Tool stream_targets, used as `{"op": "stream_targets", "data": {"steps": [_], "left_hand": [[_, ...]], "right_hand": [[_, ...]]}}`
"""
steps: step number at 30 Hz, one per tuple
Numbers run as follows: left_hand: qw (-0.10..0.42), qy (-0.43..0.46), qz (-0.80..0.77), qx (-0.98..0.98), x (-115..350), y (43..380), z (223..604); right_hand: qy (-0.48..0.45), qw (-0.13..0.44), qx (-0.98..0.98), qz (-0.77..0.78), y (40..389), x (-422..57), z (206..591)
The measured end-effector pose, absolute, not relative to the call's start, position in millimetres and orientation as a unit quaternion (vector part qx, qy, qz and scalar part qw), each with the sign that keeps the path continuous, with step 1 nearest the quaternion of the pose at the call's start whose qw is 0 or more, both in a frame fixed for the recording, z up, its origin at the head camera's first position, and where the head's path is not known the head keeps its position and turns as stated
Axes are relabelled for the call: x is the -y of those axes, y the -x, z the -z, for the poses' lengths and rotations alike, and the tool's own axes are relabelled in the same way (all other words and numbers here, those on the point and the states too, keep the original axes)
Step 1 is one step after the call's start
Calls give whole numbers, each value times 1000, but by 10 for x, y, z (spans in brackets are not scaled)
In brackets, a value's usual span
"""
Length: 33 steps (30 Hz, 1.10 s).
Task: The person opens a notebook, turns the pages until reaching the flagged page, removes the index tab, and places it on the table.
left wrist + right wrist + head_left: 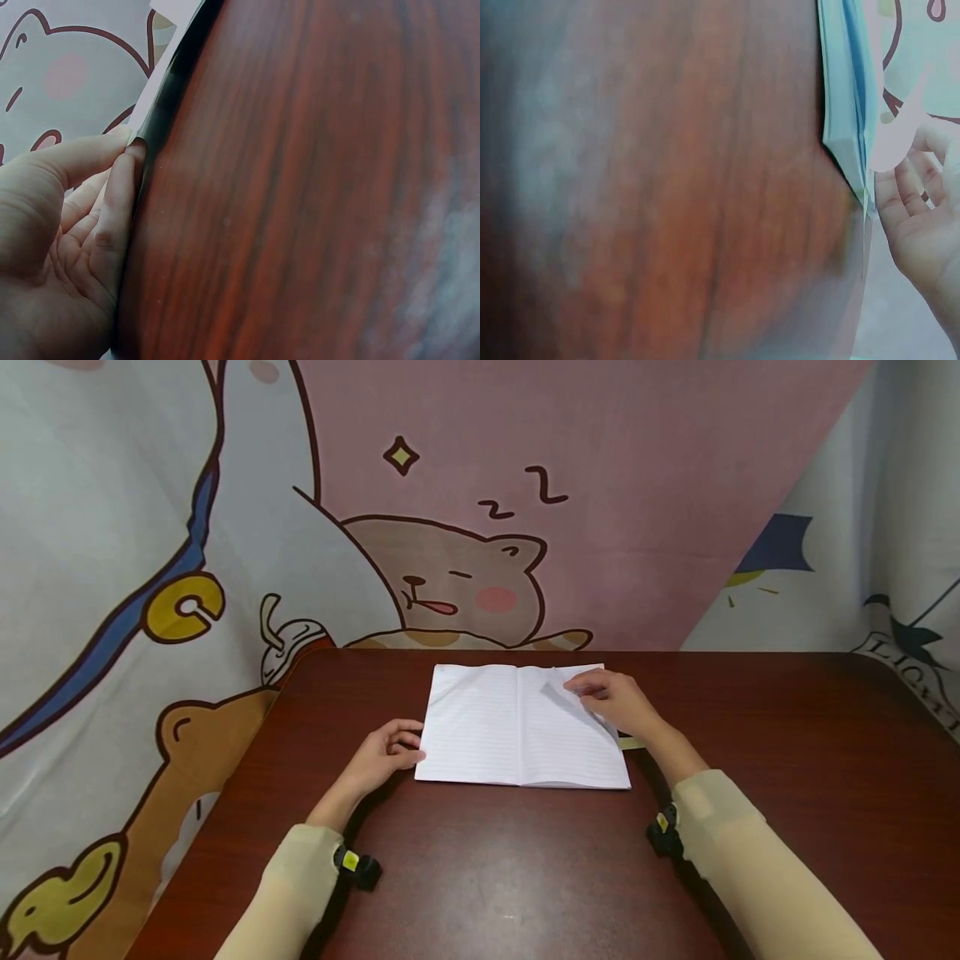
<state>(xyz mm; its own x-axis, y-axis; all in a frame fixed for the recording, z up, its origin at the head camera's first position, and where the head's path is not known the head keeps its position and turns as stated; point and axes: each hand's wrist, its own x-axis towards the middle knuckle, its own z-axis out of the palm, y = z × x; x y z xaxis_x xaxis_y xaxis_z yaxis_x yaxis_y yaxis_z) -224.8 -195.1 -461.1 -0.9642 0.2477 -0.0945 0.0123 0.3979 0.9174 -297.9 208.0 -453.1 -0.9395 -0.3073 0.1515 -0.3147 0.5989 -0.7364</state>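
An open notebook (472, 727) with white ruled pages lies flat on the table. At its left edge is my left hand (382, 753); the left wrist view shows the thumb (90, 156) and a finger pinching the notebook's edge between them. Over the upper right of the notebook, my right hand (618, 700) pinches a page (558, 689) by its corner. That page is lifted and curls leftward, with its underside showing. In the right wrist view the raised page (896, 142) bends up beside the fingers, above the thick stack of sheets (844, 82).
The dark reddish wooden table (510, 877) extends on all sides of the notebook. A pale yellow-green strip (632, 743) pokes out at the notebook's right edge. Behind the table hangs a cartoon-print cloth (637, 527). Each wrist carries a small black camera (363, 870).
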Motion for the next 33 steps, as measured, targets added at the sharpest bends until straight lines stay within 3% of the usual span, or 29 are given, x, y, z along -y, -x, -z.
{"op": "stream_targets", "data": {"steps": [33], "left_hand": [[106,-81,-540,-831,1961,2245,4616]], "right_hand": [[-219,10,864,-452,2881,-1854,4495]]}}
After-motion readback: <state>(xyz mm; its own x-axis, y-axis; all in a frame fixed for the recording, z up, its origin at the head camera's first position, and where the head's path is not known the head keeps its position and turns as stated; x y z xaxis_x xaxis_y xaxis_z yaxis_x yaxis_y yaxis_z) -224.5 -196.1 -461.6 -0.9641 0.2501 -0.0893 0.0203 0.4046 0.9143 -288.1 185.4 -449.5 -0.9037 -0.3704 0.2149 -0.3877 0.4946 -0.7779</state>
